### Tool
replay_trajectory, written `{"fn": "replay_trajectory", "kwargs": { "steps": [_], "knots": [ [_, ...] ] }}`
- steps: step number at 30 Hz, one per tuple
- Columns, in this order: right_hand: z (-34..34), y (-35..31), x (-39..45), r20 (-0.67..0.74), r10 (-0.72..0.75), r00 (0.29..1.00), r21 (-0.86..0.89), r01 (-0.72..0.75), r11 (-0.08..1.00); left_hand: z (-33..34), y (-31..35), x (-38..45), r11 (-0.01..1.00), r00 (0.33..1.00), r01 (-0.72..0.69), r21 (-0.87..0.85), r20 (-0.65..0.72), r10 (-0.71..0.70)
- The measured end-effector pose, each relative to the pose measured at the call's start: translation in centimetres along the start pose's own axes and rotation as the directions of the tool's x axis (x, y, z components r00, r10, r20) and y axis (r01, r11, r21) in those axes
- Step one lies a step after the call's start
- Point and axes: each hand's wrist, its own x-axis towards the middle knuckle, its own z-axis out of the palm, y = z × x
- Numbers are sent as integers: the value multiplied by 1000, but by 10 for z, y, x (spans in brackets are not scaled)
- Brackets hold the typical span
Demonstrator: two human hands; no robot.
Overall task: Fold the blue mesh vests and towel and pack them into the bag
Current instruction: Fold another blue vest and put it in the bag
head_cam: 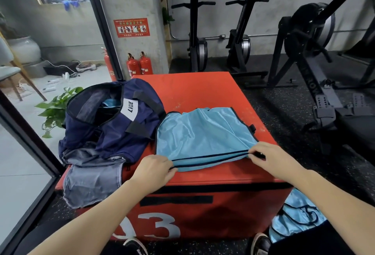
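Note:
A light blue mesh vest with dark trim lies spread on the red box. My left hand pinches its near left hem corner. My right hand pinches the near right corner, so the hem stretches between them. To the left the navy bag lies open, with something light blue showing inside. A grey towel hangs over the box's near left edge, partly under the bag. Another blue vest lies bunched low at the right by my leg.
The red box bears a large white number on its front face. Rowing machines stand behind and to the right on black rubber floor. Red fire extinguishers stand by a concrete pillar. A potted plant sits left of the box beside a glass door.

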Motion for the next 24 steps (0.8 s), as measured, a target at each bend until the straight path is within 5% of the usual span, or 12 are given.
{"fn": "replay_trajectory", "kwargs": {
  "steps": [7, 14, 21, 24],
  "knots": [
    [-1, -2, 6, -28, -46, 999, 7, 46, 999, -7, 3, 3, 987, 999, 17, -158, 32, -12],
    [-9, -9, 5, -30, 23, 999, 23, -22, 999, -10, 17, 7, 888, 969, 214, -406, 202, -141],
    [-15, -4, 6, 76, 65, 995, -59, -61, 996, -16, 2, 14, 926, 979, 168, -337, 165, -118],
    [-24, -9, 11, -47, 52, 998, -56, -55, 997, -39, -6, 32, 929, 982, 187, -318, 89, -167]
  ]
}}
